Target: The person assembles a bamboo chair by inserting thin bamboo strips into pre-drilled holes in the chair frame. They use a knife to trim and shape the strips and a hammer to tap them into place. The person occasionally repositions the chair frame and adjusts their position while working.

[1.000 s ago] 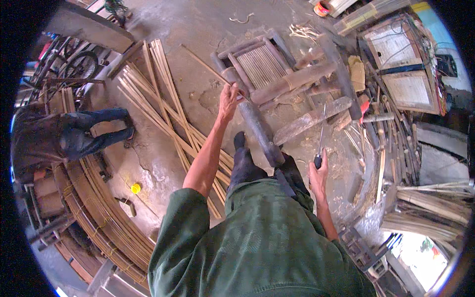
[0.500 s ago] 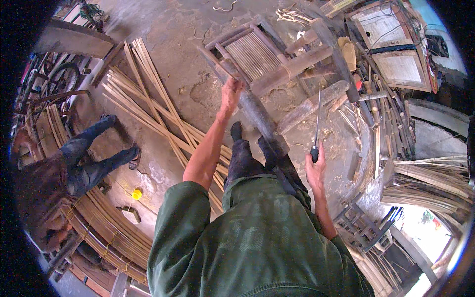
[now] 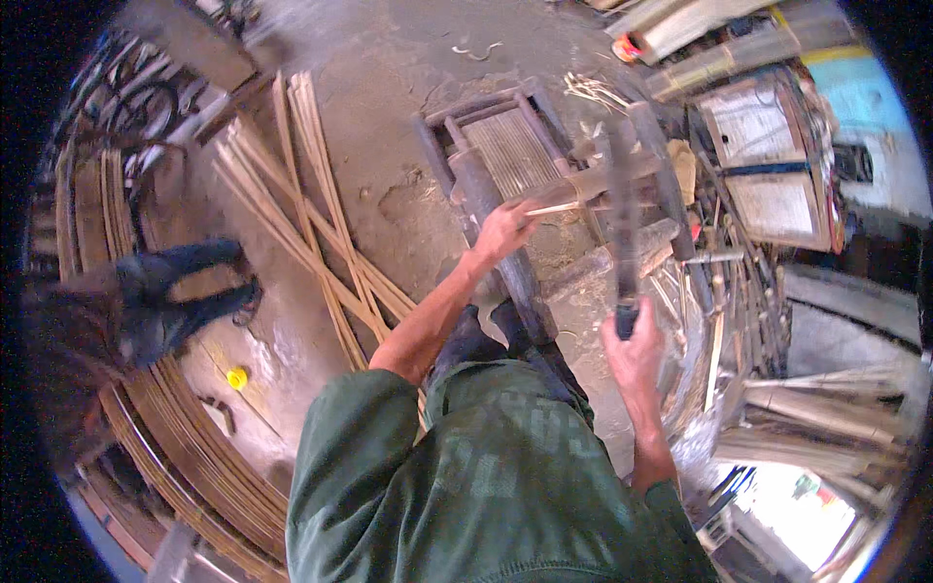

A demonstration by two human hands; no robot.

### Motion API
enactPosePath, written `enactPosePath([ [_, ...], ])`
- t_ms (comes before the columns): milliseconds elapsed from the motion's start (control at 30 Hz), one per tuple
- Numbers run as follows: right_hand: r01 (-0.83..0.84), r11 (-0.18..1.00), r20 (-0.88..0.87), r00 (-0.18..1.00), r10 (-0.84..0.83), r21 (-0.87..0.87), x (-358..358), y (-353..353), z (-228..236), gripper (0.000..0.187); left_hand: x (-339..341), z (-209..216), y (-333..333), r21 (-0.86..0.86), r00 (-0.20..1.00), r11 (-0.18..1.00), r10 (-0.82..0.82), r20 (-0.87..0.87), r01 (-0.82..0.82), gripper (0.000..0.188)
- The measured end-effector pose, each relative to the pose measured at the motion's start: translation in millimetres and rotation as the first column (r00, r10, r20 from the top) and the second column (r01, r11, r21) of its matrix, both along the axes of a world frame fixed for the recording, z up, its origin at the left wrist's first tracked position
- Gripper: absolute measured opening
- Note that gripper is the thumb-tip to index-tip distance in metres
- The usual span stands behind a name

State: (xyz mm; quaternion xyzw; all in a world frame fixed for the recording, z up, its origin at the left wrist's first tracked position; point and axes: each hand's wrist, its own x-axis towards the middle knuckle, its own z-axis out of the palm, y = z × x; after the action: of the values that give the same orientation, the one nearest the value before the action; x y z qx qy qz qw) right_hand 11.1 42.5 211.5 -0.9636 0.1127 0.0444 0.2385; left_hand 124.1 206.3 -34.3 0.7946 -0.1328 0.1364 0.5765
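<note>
My right hand (image 3: 634,340) is closed round the dark handle of a long knife (image 3: 624,219). Its blade points up and away from me and is smeared by motion. My left hand (image 3: 502,233) is closed, with a pale thin stick (image 3: 556,208) sticking out of its fingers to the right. That hand is over a thick dark wooden post (image 3: 520,282), part of a low wooden frame in front of my legs. Beyond it lies a slatted panel (image 3: 505,151) set in a dark wooden frame.
Long pale bamboo strips (image 3: 316,243) lie crossed on the floor at left. Another person (image 3: 165,301) is at far left, near a bundle of long strips (image 3: 194,442) and a yellow cup (image 3: 236,378). Poles (image 3: 753,262) and a white-panelled cabinet (image 3: 768,165) stand at right.
My left hand has moved right and slightly nearer to me, and a pale stick now shows in it. My right hand has shifted slightly right and nearer, with the knife blurred. The view has shifted.
</note>
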Motion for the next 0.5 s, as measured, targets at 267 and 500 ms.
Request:
enactPosePath([
  [267, -0.306, 0.878, 0.630, 0.776, 0.007, 0.368, 12, -6, 9, 0.020, 11, 98, -45, -0.238, 0.979, 0.950, 0.196, -0.060, -0.204, 0.028],
  [500, -0.064, 0.933, 0.123, 0.986, 0.114, -0.354, 16, 3, 6, 0.015, 15, 76, -37, -0.150, 0.963, 0.953, 0.269, 0.009, -0.264, 0.017],
])
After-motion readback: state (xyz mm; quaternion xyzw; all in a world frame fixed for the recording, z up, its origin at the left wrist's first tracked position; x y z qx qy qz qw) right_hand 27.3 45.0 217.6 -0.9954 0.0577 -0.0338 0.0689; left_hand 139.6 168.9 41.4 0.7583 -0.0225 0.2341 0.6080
